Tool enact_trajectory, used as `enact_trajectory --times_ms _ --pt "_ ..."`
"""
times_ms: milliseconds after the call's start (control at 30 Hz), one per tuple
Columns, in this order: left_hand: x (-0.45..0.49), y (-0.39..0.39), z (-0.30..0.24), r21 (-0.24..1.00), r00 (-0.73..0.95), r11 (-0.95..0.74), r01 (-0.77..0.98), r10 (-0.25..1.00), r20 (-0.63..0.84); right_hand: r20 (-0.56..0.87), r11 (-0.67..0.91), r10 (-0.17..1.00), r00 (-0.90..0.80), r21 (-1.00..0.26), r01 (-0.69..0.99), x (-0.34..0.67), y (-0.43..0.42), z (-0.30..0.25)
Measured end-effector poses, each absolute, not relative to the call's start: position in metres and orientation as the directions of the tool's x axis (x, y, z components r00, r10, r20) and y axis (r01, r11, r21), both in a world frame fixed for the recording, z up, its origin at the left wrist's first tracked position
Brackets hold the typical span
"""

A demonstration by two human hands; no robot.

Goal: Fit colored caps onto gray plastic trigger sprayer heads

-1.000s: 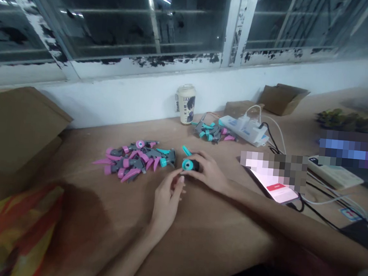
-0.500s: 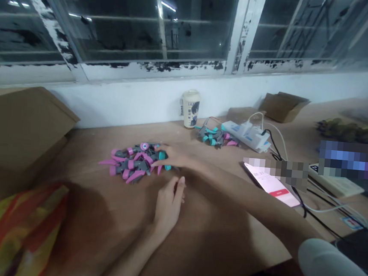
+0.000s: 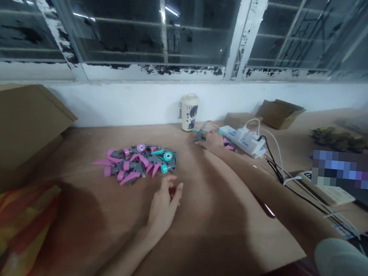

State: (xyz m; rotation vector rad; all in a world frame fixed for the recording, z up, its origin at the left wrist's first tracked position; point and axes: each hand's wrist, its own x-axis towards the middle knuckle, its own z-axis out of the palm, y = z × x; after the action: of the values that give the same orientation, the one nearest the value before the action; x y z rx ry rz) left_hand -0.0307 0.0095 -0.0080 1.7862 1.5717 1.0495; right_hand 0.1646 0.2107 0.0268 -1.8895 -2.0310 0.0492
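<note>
My left hand (image 3: 163, 205) rests on the wooden table (image 3: 215, 226) with its fingers loosely curled and nothing in it, just below a pile of grey, pink and teal plastic parts (image 3: 138, 165). My right hand (image 3: 212, 140) reaches far across to a second, smaller pile of the same parts (image 3: 227, 142) next to a white power strip (image 3: 243, 139). Its fingers lie on that pile and hide most of it. Whether they grip a part cannot be seen.
A paper coffee cup (image 3: 188, 111) stands by the wall. Brown cardboard boxes sit at the left (image 3: 17, 123) and at the back right (image 3: 279, 113). Cables (image 3: 277, 172) run from the power strip. A colourful cloth (image 3: 5, 229) lies at the lower left.
My right hand put the teal-and-grey part onto the near pile, then moved right and away to the far pile by the power strip. My left hand stayed put.
</note>
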Motion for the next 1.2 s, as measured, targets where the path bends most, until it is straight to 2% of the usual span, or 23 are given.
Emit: enact_trajectory --times_ms 167,300,433,533,567,600,633,700,767,1033,1200 --pt "-0.031 0.011 -0.011 0.791 0.033 -0.197 0.580 0.975 0.219 0.211 0.049 0.977 0.036 -0.382 0.923 0.152 0.212 0.020" --pt "-0.032 0.011 -0.013 0.798 0.046 -0.212 0.564 0.973 0.226 0.130 0.062 0.991 0.019 -0.592 0.804 0.141 0.198 0.030" --pt "-0.031 0.010 -0.013 0.798 0.043 -0.230 0.557 0.968 0.248 0.005 0.113 0.981 -0.195 -0.831 0.545 0.134 0.155 0.038" --pt "-0.030 0.008 -0.010 0.794 0.010 -0.271 0.544 0.949 0.316 -0.048 0.089 0.933 -0.357 -0.930 0.358 0.131 0.108 0.034" --pt "-0.030 0.008 -0.008 0.784 -0.004 -0.294 0.546 0.935 0.353 -0.067 0.053 0.911 -0.407 -0.960 0.277 0.132 0.092 0.031" --pt "-0.029 0.007 -0.006 0.769 -0.013 -0.320 0.553 0.920 0.392 -0.130 -0.105 0.868 -0.480 -0.991 0.080 0.132 0.078 0.028" --pt "-0.029 0.006 -0.005 0.751 -0.013 -0.346 0.563 0.904 0.427 -0.178 -0.245 0.828 -0.531 -0.968 -0.058 0.133 0.066 0.024" --pt "-0.027 0.004 -0.003 0.716 0.017 -0.394 0.576 0.881 0.472 -0.243 -0.441 0.774 -0.585 -0.869 -0.223 0.136 0.048 0.017" --pt "-0.025 0.001 -0.002 0.693 0.070 -0.430 0.579 0.873 0.483 -0.275 -0.516 0.764 -0.584 -0.803 -0.298 0.138 0.037 0.012" --pt "-0.026 0.001 -0.004 0.656 0.141 -0.500 0.566 0.842 0.521 -0.328 -0.537 0.812 -0.482 -0.744 -0.397 0.132 0.019 0.006" --pt "-0.031 0.005 -0.004 0.655 0.195 -0.514 0.554 0.845 0.497 -0.246 -0.453 0.871 -0.426 -0.737 -0.501 0.126 0.017 -0.005"
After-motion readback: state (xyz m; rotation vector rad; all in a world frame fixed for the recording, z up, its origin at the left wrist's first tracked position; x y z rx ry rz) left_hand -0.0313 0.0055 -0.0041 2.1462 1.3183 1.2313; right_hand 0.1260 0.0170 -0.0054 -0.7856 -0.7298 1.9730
